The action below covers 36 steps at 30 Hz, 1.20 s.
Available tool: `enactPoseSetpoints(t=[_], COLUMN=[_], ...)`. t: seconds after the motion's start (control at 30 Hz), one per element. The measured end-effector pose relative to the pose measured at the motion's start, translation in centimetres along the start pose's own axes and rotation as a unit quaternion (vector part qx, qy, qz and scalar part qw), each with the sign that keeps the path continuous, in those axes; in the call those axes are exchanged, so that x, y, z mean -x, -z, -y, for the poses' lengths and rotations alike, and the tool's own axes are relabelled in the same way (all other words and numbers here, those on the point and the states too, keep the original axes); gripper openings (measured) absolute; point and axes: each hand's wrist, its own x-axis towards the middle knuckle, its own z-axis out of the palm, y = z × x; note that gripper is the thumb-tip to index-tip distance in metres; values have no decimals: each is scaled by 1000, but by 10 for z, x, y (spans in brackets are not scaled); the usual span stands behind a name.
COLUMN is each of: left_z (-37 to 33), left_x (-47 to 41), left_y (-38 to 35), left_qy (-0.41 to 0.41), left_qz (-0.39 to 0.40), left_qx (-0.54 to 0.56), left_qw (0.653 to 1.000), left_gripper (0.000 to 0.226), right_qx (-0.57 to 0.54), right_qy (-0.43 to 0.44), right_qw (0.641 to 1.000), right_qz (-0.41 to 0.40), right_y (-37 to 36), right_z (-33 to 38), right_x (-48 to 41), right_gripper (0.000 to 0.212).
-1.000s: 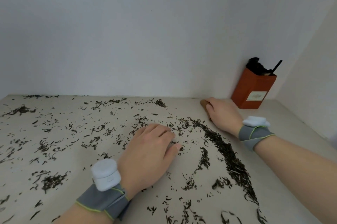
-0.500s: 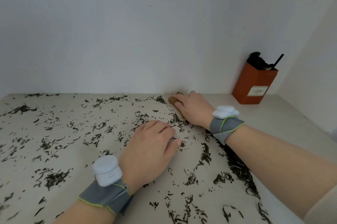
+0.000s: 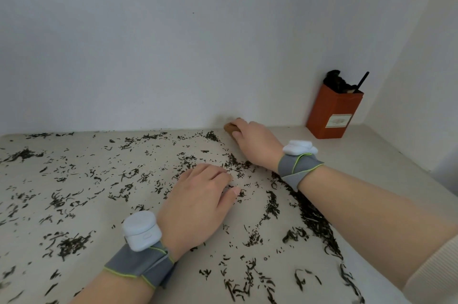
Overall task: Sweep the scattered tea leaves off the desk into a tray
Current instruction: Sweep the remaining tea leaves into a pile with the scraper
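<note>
Dark tea leaves (image 3: 128, 179) lie scattered over most of the pale desk (image 3: 371, 155), with a thicker swept line (image 3: 314, 219) running under my right forearm. My right hand (image 3: 256, 142) reaches to the back edge by the wall and is closed over a small brown wooden tool (image 3: 229, 127); only its end shows. My left hand (image 3: 198, 202) rests palm down on the desk among the leaves, fingers together and curled slightly, holding nothing. No tray is in view.
An orange-red box (image 3: 334, 113) with dark items and a black stick poking out stands in the back right corner. White walls close the desk at the back and right. Both wrists wear grey bands with white devices.
My right hand slid left along the back wall with the brown tool, from near the orange box to the middle of the back edge. My left hand stayed put.
</note>
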Motion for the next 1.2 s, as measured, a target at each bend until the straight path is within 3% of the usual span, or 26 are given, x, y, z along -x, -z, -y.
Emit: enactPoseSetpoints(t=[0.13, 0.33, 0.53, 0.93, 1.1, 1.2], left_z=[-2, -1, 0, 3, 3, 5], left_x=[0, 0, 0, -1, -1, -1], left_y=[0, -1, -3, -5, -7, -7], left_qy=[-2, -1, 0, 4, 0, 2], left_qz=[4, 2, 0, 3, 5, 2], left_qx=[3, 6, 5, 1, 5, 13], left_qw=[1000, 1000, 1000, 1000, 1000, 1000], left_gripper=[54, 50, 50, 50, 49, 47], right_qx=[-5, 121, 182, 157, 60, 62], right_qy=[-32, -87, -64, 33, -26, -31], right_qw=[999, 989, 981, 986, 998, 997], right_qz=[-30, -1, 32, 38, -9, -29], right_y=[28, 46, 31, -4, 21, 41], right_z=[-34, -99, -86, -3, -28, -59], right_x=[13, 57, 60, 30, 48, 67], right_gripper=[38, 39, 41, 30, 37, 35])
